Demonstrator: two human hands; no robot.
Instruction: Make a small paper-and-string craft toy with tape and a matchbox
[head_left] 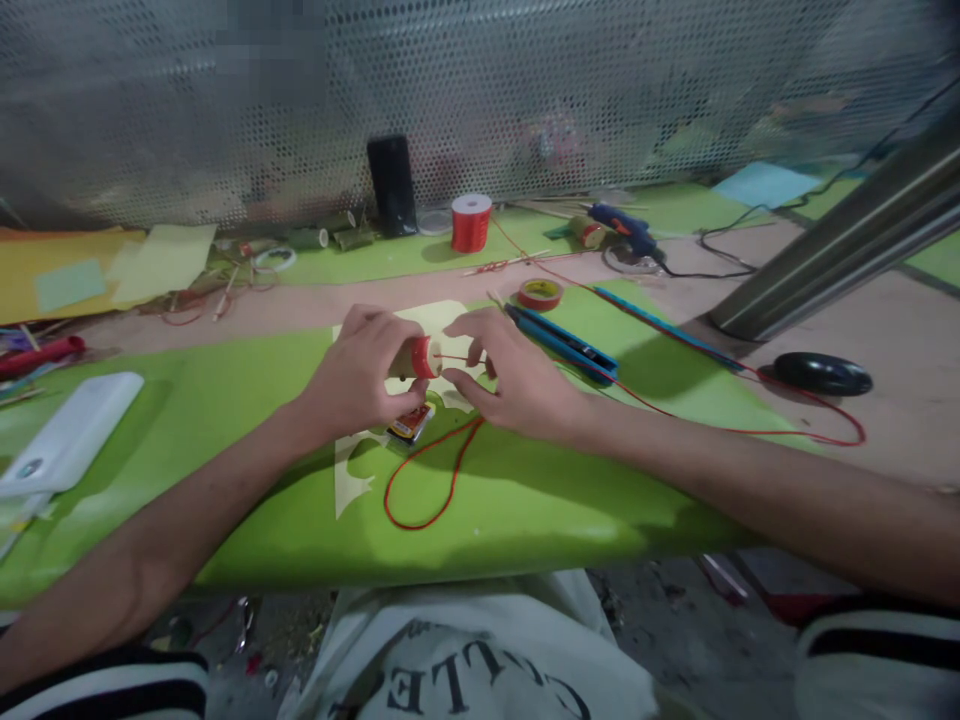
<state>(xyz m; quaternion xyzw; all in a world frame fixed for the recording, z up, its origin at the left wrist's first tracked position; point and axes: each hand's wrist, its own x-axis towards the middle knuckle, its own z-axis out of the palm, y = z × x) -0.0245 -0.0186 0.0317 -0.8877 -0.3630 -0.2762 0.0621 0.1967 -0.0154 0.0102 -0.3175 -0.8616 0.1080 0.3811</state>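
Observation:
A short, pale cylinder with a red band is in my left hand, whose fingers and thumb wrap round it. Its flat end faces right, and a thin red cord runs from the middle of that end into my right hand. The right fingers curl round the cord, while the thumb and forefinger stand apart near the cylinder's end. Cord also hangs in a loop below the right hand and lies on the green mat. Under my left hand is a small labelled packet, on cut pale yellow paper.
A blue utility knife and a tape roll lie beyond my right hand. Farther back are a red cord spool, an upright phone and a glue gun. A metal pole slants at right; a white power bank lies left.

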